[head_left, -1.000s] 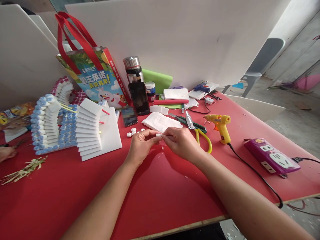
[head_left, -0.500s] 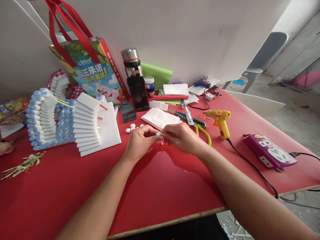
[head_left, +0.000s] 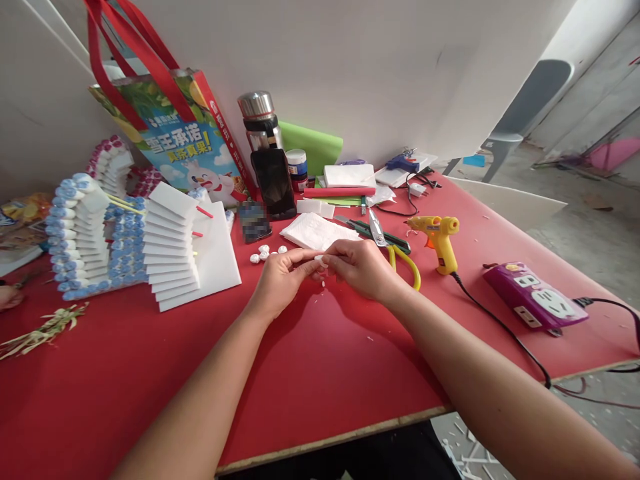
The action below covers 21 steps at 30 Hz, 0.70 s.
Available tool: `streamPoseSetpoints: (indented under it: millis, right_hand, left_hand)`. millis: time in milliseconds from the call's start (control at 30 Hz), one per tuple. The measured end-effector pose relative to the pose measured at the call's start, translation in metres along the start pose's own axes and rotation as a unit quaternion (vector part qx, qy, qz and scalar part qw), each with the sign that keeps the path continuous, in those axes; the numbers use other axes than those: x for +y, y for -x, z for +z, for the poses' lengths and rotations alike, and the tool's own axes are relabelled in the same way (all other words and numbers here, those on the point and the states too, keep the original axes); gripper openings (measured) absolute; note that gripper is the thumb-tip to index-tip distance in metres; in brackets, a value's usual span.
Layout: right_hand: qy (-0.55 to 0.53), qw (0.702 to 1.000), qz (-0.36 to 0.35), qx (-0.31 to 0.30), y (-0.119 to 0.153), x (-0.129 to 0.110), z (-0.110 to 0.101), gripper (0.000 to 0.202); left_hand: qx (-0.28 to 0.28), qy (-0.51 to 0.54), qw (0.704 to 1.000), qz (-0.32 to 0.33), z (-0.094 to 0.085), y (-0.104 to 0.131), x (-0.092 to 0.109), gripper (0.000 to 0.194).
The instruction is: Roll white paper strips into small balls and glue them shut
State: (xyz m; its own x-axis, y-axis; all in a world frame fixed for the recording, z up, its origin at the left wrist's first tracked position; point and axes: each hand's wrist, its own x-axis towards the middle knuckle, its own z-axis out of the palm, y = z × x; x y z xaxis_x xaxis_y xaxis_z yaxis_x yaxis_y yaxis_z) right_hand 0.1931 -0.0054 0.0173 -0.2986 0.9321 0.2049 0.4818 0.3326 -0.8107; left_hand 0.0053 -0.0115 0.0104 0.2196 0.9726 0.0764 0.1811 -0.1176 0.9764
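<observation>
Over the middle of the red table [head_left: 320,387], my left hand [head_left: 280,280] and my right hand [head_left: 361,268] meet fingertip to fingertip. Both are closed in a pinch on one small white piece [head_left: 319,258], mostly covered by the fingers; its material is too small to make out. Just below the fingertips a tiny white bit [head_left: 323,284] shows. Several small white balls [head_left: 264,252] lie beside my left hand. Behind both hands is a folded white tissue [head_left: 320,231]. Yellow-handled scissors [head_left: 407,267] lie right beside my right hand.
A yellow glue gun [head_left: 440,241] and a purple power strip [head_left: 534,297] stand at right, with cords. At left are stepped white board pieces [head_left: 170,260] and a blue-and-white model [head_left: 75,233]. Phones, a thermos [head_left: 257,117] and a bag [head_left: 185,147] stand behind. Another person's hand [head_left: 9,297] shows far left.
My fingers have shifted around the small white piece, which is now more covered and appears tilted differently. The whole view has moved slightly.
</observation>
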Motion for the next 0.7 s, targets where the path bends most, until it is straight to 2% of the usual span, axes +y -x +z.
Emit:
streamPoseSetpoints:
  millis: [100,200,333,533,700]
  right_hand:
    - [-0.020,0.999,0.039,0.007,-0.0009,-0.0017,0.0001,0.018]
    - [-0.012,0.998,0.053,0.017,-0.0007,-0.0026,-0.0013,0.014]
    - [0.004,1.000,0.019,0.008,0.0018,-0.0041,-0.0021,0.013]
    - [0.059,0.997,-0.044,0.001,0.0057,-0.0060,-0.0013,0.013]
    - [0.127,0.990,-0.064,0.007,0.0063,-0.0052,0.0032,0.013]
  left_hand:
    - [0.008,-0.019,1.000,0.020,0.0009,-0.0004,-0.0026,0.031]
    - [-0.007,0.018,1.000,0.016,0.0035,-0.0001,-0.0044,0.034]
    - [-0.001,0.062,0.998,0.009,0.0070,0.0012,-0.0053,0.032]
    - [0.037,0.032,0.998,0.030,0.0077,0.0023,-0.0015,0.033]
    - [0.039,0.032,0.999,-0.002,0.0048,0.0003,-0.0021,0.036]
